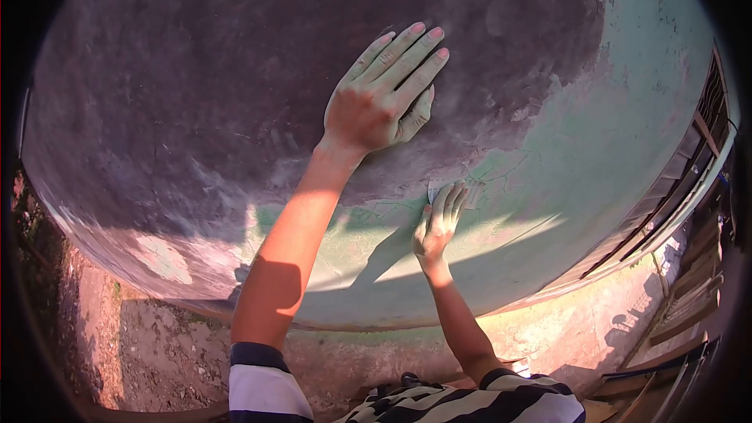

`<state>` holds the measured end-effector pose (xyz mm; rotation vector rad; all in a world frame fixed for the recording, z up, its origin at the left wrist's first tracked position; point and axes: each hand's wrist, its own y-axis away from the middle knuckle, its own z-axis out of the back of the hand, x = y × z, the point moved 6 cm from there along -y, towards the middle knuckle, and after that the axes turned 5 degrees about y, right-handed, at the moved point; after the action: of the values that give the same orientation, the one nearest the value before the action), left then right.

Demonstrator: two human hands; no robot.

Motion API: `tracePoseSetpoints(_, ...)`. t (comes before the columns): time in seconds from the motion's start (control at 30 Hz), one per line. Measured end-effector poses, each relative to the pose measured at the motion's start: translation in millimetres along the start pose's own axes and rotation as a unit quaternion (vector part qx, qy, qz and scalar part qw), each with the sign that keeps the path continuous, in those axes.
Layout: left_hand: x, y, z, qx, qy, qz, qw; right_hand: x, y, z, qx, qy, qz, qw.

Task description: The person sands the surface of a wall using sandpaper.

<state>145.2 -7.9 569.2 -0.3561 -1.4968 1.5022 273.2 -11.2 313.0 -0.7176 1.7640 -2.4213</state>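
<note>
My left hand lies flat on the dark, stripped-looking part of the wall, its fingers stretched out and holding nothing. Lower and to the right, my right hand presses against the green painted part of the wall, close to the ragged edge of the paint. Its fingers are together over a thin flat pale blade, whose edges peek out beside the fingertips; most of it is covered, so its exact kind is unclear. Fine cracks run through the green paint around it.
A barred window opening is set in the wall at the right. Wooden planks lean or lie at the lower right. Rough ground runs along the wall's foot. Sunlight and shadow cross the lower wall.
</note>
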Motion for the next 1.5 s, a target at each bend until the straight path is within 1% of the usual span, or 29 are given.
tracePoseSetpoints(0.07, -1, 0, 0, -0.003, 0.010, -0.001, 1.000, 7, -71, 30, -0.056, 0.002, -0.046, 0.997)
tracePoseSetpoints(0.1, -1, 1, 0, -0.002, 0.004, 0.000, 1.000, 9, -88, 34, -0.063, 0.009, -0.046, 0.997)
tracePoseSetpoints(0.17, 0, 0, 0, -0.004, 0.004, 0.000, 1.000, 11, -105, 43, -0.126, 0.013, -0.059, 0.990)
tracePoseSetpoints(0.2, 0, 1, 0, -0.002, -0.002, 0.002, 1.000, 13, -93, 38, -0.121, 0.010, -0.057, 0.991)
tracePoseSetpoints(0.27, 1, 1, -1, -0.001, -0.006, 0.003, 1.000, 3, -32, 8, -0.066, 0.011, -0.066, 0.996)
tracePoseSetpoints(0.3, 1, 1, -1, -0.002, -0.005, 0.004, 1.000, 3, 11, -7, -0.049, 0.013, -0.027, 0.998)
tracePoseSetpoints(0.33, 1, 2, 0, -0.004, -0.005, 0.006, 1.000, -2, 55, -24, 0.027, 0.031, -0.037, 0.998)
tracePoseSetpoints(0.37, -1, 3, 0, -0.004, -0.006, 0.008, 1.000, -5, 79, -31, 0.069, 0.055, -0.012, 0.996)
tracePoseSetpoints(0.43, 0, 0, 2, -0.005, 0.007, 0.006, 1.000, -12, 64, -23, 0.054, 0.044, 0.009, 0.998)
tracePoseSetpoints(0.47, 0, 0, 3, -0.002, 0.003, 0.001, 1.000, -17, 46, -19, 0.011, 0.042, 0.026, 0.999)
tracePoseSetpoints(0.53, 0, 1, 2, -0.010, 0.010, 0.010, 1.000, -6, -22, 4, -0.027, 0.050, -0.012, 0.998)
tracePoseSetpoints(0.57, 0, 0, 2, -0.012, 0.008, 0.006, 1.000, 3, -54, 14, -0.031, 0.049, -0.011, 0.998)
tracePoseSetpoints(0.63, 1, 1, 1, -0.010, 0.008, 0.011, 1.000, 17, -94, 33, -0.094, 0.033, -0.013, 0.995)
tracePoseSetpoints(0.73, 2, 1, 1, -0.013, 0.013, 0.011, 1.000, 16, -76, 23, -0.064, 0.040, -0.006, 0.997)
tracePoseSetpoints(0.8, 2, 1, 1, -0.017, 0.013, 0.011, 1.000, 5, -19, 3, -0.002, 0.062, 0.013, 0.998)
tracePoseSetpoints(0.83, 1, 1, 1, -0.020, 0.012, 0.010, 1.000, 0, 19, -6, 0.019, 0.030, 0.012, 0.999)
tracePoseSetpoints(0.87, 1, 2, 1, -0.020, 0.014, 0.016, 1.000, -7, 57, -19, 0.076, 0.052, 0.025, 0.995)
tracePoseSetpoints(0.9, 1, 2, 1, -0.023, 0.017, 0.015, 0.999, -4, 69, -18, 0.098, 0.070, 0.039, 0.992)
tracePoseSetpoints(0.97, 3, 1, 1, -0.023, 0.015, 0.011, 1.000, -19, 68, -21, 0.113, 0.040, 0.048, 0.992)
tracePoseSetpoints(1.03, 1, 2, 2, -0.030, 0.013, 0.008, 0.999, -7, 14, -1, 0.056, 0.024, 0.082, 0.995)
tracePoseSetpoints(1.1, 1, 3, 2, -0.027, 0.014, 0.011, 0.999, 5, -48, 14, 0.038, 0.055, 0.015, 0.998)
tracePoseSetpoints(1.13, 2, 2, 2, -0.030, 0.014, 0.013, 0.999, 10, -65, 15, 0.037, 0.055, 0.012, 0.998)
tracePoseSetpoints(1.2, 3, 1, 1, -0.033, 0.014, 0.010, 0.999, 18, -81, 27, -0.063, 0.054, 0.017, 0.996)
tracePoseSetpoints(1.23, 3, 2, 0, -0.036, 0.014, 0.009, 0.999, 18, -69, 23, -0.061, 0.057, 0.013, 0.996)
tracePoseSetpoints(1.3, 4, 2, 0, -0.044, 0.010, 0.005, 0.999, 10, -21, 4, -0.009, 0.065, -0.001, 0.998)
tracePoseSetpoints(1.37, 2, 3, 0, -0.055, 0.004, 0.002, 0.998, -3, 50, -18, 0.058, 0.044, 0.021, 0.997)
tracePoseSetpoints(1.4, 3, 4, 0, -0.049, 0.010, 0.003, 0.999, 0, 61, -17, 0.082, 0.054, 0.034, 0.995)
tracePoseSetpoints(1.43, 4, 4, 0, -0.043, 0.013, 0.003, 0.999, -6, 61, -18, 0.083, 0.052, 0.036, 0.995)
tracePoseSetpoints(1.5, 4, 2, 1, -0.045, 0.010, 0.003, 0.999, -11, 41, -15, 0.045, 0.045, 0.053, 0.997)
